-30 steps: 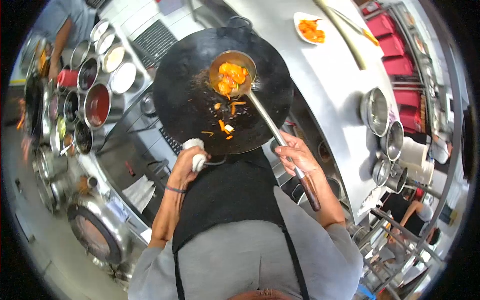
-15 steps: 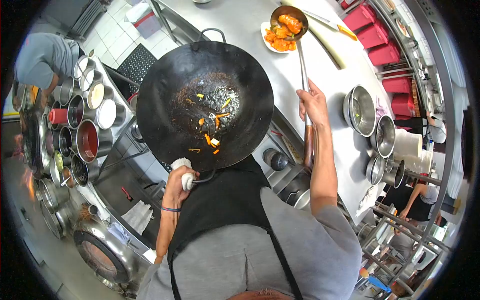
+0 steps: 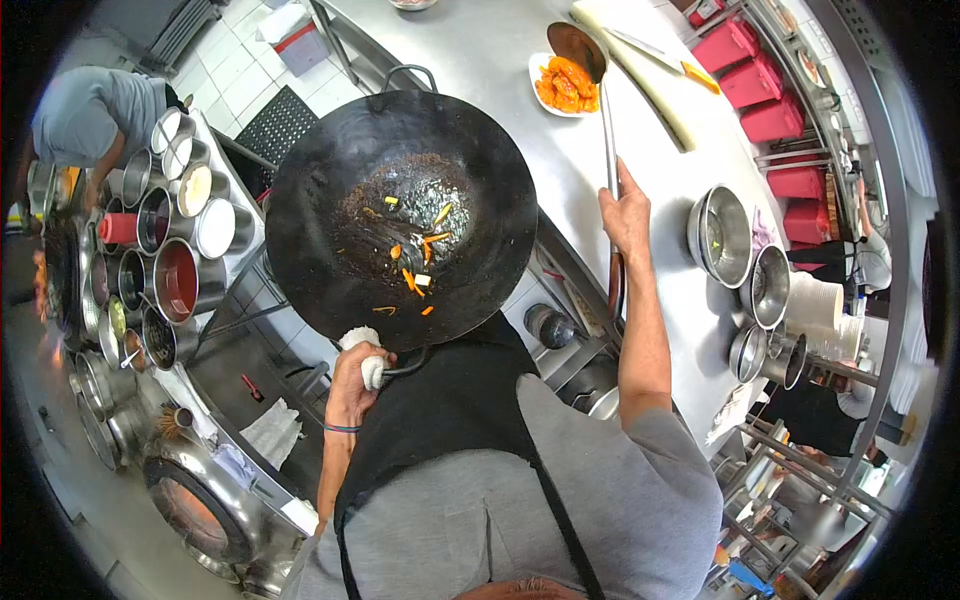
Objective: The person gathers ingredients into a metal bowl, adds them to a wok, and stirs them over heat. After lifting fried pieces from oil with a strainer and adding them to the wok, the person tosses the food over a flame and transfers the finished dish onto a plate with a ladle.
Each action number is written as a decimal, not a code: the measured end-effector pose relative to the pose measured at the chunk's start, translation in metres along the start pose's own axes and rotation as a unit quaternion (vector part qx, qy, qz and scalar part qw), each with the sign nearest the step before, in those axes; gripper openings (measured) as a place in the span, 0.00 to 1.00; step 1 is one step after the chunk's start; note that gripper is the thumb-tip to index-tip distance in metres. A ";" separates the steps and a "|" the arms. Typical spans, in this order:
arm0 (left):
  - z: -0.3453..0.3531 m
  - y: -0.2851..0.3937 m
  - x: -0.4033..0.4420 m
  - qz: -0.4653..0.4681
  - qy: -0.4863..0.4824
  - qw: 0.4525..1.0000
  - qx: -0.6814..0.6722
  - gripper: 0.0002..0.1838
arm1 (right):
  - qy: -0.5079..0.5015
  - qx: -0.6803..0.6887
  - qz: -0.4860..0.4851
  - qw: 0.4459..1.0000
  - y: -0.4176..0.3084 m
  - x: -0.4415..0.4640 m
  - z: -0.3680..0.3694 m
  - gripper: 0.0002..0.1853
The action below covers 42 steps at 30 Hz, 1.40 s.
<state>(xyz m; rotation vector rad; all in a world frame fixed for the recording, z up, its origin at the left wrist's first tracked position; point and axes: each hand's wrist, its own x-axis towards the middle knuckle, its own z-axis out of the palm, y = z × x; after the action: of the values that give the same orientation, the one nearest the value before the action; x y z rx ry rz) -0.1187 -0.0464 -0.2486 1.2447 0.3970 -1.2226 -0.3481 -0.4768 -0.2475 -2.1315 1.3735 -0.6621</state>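
Note:
My left hand (image 3: 350,390) is closed on the looped handle of a large black wok (image 3: 310,240), with a folded white cloth (image 3: 372,362) between palm and metal. Scraps of orange and green vegetable (image 3: 412,280) lie in the wok over a glossy film of sauce. My right hand (image 3: 627,215) grips a long-handled ladle (image 3: 577,48), its bowl tilted beside a small white plate (image 3: 535,75). Glossy orange-sauced food (image 3: 567,87) is heaped on that plate. No food pieces show in the ladle's bowl, only a brown coating.
On the steel table (image 3: 480,45) lie a long pale board (image 3: 650,95), a yellow-handled knife (image 3: 660,55) and metal bowls (image 3: 720,235). Sauce pots (image 3: 178,280) crowd a stand at left, near a person in grey (image 3: 95,115). A burner (image 3: 190,505) glows at lower left.
The ladle has tipped and its food has dropped onto the plate, making a larger heap. The wok has shifted slightly left in view. Both hands keep their holds.

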 end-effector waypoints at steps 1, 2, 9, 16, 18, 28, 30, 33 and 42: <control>0.001 0.001 -0.001 0.006 0.002 1.000 0.003 0.06 | 0.006 -0.027 -0.010 1.000 -0.003 0.000 -0.004 0.34; -0.002 -0.001 0.000 0.012 -0.006 1.000 0.006 0.06 | 0.011 -0.036 0.001 0.999 -0.010 -0.001 -0.007 0.34; -0.018 -0.004 -0.002 0.030 -0.031 0.999 0.025 0.06 | -0.010 -0.021 0.043 0.999 -0.038 -0.010 -0.022 0.32; -0.038 -0.008 0.001 0.033 -0.059 0.997 0.031 0.06 | -0.001 0.232 0.090 0.968 -0.067 -0.035 -0.033 0.33; -0.043 -0.006 0.000 0.020 -0.050 0.998 0.028 0.05 | -0.021 0.322 0.108 0.940 -0.081 -0.051 -0.035 0.33; -0.063 -0.011 -0.004 0.131 -0.070 0.983 0.106 0.01 | -0.298 0.284 0.177 0.894 -0.151 -0.172 -0.027 0.33; -0.062 -0.004 -0.011 0.083 -0.051 0.994 0.056 0.01 | -0.328 0.184 0.150 0.914 -0.144 -0.187 -0.014 0.33; -0.077 -0.011 -0.006 0.129 -0.068 0.986 0.085 0.02 | -0.337 0.104 0.065 0.934 -0.121 -0.201 0.014 0.32; -0.082 -0.008 -0.009 0.067 -0.038 0.996 0.044 0.02 | -0.339 -0.076 -0.018 0.938 -0.115 -0.216 0.037 0.32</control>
<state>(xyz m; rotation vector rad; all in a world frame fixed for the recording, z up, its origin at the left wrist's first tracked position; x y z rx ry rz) -0.0995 0.0300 -0.2741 1.2758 0.2029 -1.1790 -0.3266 -0.2307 -0.2265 -2.1983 1.0153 0.1844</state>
